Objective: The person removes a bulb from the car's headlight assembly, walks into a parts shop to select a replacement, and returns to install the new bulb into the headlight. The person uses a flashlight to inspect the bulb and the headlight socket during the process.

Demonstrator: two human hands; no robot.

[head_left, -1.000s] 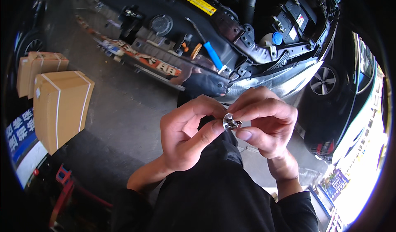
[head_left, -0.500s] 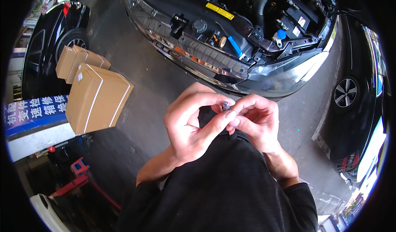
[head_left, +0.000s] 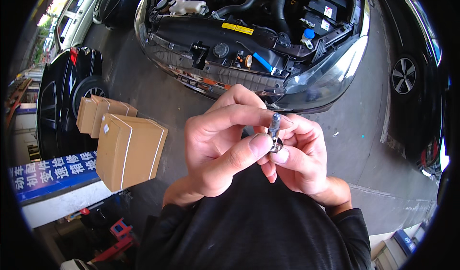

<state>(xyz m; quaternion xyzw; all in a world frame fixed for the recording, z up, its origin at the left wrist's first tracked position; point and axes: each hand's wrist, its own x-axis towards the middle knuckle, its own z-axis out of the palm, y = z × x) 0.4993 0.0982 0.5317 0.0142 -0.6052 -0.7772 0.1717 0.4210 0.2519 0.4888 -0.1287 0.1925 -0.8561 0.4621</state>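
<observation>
My left hand (head_left: 215,150) and my right hand (head_left: 306,159) meet in front of my chest, both pinching a small headlight bulb (head_left: 275,123). Its narrow, shiny tip points up, and a round metal base shows between the thumbs. The left thumb and forefinger press on the bulb's left side. At the base, the right thumb and fingers close from the other side. Part of the bulb is hidden by the fingers. Just beyond my hands is the front of a black car with its headlight (head_left: 330,73) and open engine bay.
On the car's front panel lie a blue-handled tool (head_left: 262,62) and an orange-rimmed round piece (head_left: 248,61). A blue cap (head_left: 309,33) sits near the battery (head_left: 326,11). Cardboard boxes (head_left: 132,150) stand at left by a black car (head_left: 67,97). Another dark car (head_left: 412,44) is at right.
My view has tilted up, so the cars and boxes sit differently. The bulb has come up between my fingers and shows more of its tip and base. Both hands keep their pinch.
</observation>
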